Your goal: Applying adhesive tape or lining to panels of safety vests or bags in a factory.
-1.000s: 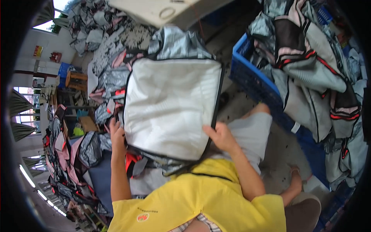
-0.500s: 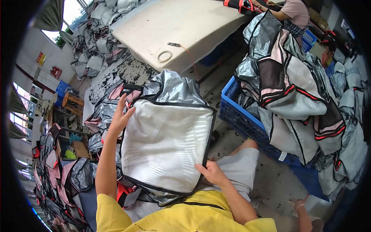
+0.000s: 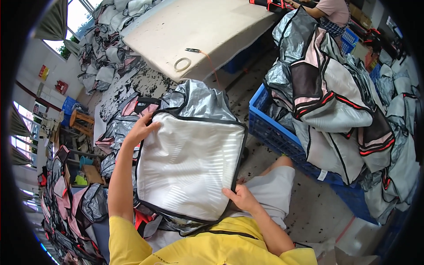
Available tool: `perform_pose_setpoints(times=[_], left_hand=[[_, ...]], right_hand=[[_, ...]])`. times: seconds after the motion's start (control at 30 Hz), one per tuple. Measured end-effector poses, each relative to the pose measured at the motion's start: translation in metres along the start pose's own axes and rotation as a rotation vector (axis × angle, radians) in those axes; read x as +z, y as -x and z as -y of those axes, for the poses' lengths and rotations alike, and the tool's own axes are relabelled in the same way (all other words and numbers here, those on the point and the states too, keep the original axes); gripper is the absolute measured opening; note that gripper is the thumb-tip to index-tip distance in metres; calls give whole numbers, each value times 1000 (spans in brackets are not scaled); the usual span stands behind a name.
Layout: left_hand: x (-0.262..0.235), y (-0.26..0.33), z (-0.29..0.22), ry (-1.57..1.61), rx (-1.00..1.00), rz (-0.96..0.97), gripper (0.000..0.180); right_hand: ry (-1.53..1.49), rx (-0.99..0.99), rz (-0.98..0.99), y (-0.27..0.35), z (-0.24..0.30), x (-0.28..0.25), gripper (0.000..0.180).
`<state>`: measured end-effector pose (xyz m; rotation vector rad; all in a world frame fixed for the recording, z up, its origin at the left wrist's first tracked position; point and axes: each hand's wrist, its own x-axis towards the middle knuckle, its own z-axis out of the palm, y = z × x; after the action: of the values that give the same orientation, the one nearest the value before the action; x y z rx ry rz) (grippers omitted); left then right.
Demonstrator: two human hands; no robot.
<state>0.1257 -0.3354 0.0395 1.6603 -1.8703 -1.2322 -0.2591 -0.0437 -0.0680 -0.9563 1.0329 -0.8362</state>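
Observation:
A white, faintly striped fabric bag panel point(image 3: 187, 163) with black binding lies across my lap, tilted up toward me. Silver lining point(image 3: 205, 104) bulges out beyond its far edge. My left hand point(image 3: 143, 129) grips the panel's far left corner, thumb on the white face; some of its fingertips are hidden. At the near right edge, my right hand point(image 3: 242, 198) pinches the black binding, with its thumb on top and the other fingers partly underneath. A black tab point(image 3: 148, 104) on pink and silver material sits just past my left hand.
A blue crate point(image 3: 276, 132) heaped with silver, white and pink sewn pieces point(image 3: 327, 84) stands at right. Ahead is a cream-topped table point(image 3: 198, 28) with thread snips point(image 3: 193, 50) and a ring point(image 3: 182, 64). More piles lie left; another person point(image 3: 331, 13) works far right.
My left hand has closed from spread fingers onto the panel's far left corner. My right hand keeps its hold. Another person's hand at the lower right has left the view.

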Motion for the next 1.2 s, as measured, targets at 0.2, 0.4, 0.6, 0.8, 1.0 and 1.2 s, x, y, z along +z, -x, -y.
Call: perform_pose_setpoints(times=[0.2,0.4,0.6,0.8,1.0,1.2], left_hand=[[0,21,-1,-245,-51,-117,74],[-22,108,89,12,-125,-572,48],[92,259,312,756,-791,-975,39],[233,172,263,1325,-621,-826,42],[98,105,215,1836,-205,-603,45],[-39,119,40,1523,349,-453,24]], right_hand=[[-52,-38,-36,0,1,5,36],[-69,-23,-162,6,15,-9,28],[-300,-51,-205,-6,-9,3,25],[-266,18,-157,-10,-7,2,25],[-251,34,-45,-25,66,29,31],[-480,-54,-157,14,194,18,41]])
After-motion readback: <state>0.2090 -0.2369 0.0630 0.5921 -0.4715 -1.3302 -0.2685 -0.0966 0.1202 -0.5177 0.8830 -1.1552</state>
